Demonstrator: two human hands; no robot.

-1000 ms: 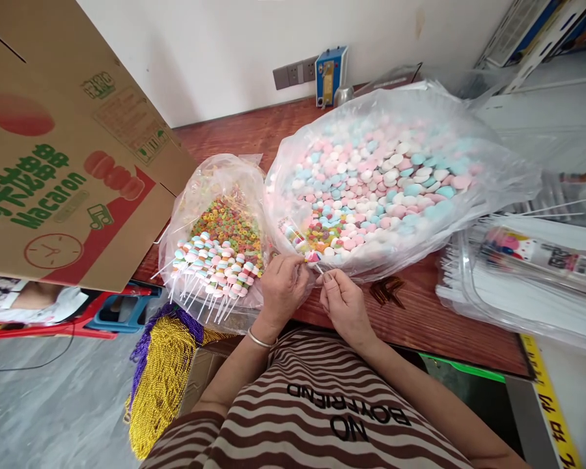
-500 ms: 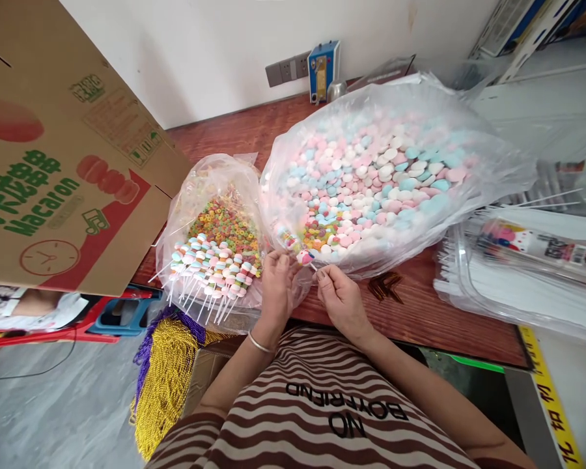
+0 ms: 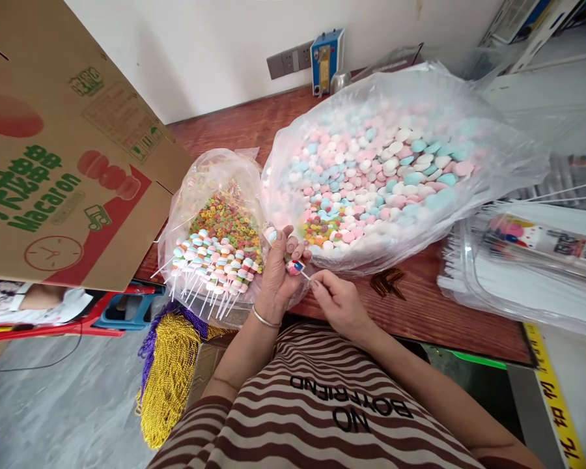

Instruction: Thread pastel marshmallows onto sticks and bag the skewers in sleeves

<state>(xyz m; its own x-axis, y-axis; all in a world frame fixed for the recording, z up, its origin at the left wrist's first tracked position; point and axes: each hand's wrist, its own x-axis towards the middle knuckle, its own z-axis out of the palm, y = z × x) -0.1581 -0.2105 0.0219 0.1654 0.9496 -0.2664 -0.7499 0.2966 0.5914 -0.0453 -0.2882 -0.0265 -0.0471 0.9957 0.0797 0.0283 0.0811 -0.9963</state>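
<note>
My left hand (image 3: 277, 277) is closed around a candy skewer (image 3: 287, 255) strung with pastel and coloured sweets, its top end showing above my fingers. My right hand (image 3: 336, 301) pinches the thin white stick at the skewer's lower end, right beside the left hand. Both hands hover at the front edge of the red-brown table (image 3: 420, 306). Just behind them sits a large clear bag of pink, blue and white candies (image 3: 381, 163). To the left is a smaller clear bag (image 3: 215, 221) holding coloured ring candies and a row of finished skewers (image 3: 215, 260).
A cardboard box marked Macaron (image 3: 63, 156) stands at the left. Clear packets and white sticks (image 3: 527, 260) lie at the right. Gold and purple bead strings (image 3: 168, 371) hang below the table. A blue device (image 3: 326, 58) and wall sockets sit at the back.
My left hand has turned and slid up the skewer, wrapping round it; the skewer now stands more upright. My right hand has moved slightly down and left along the stick.
</note>
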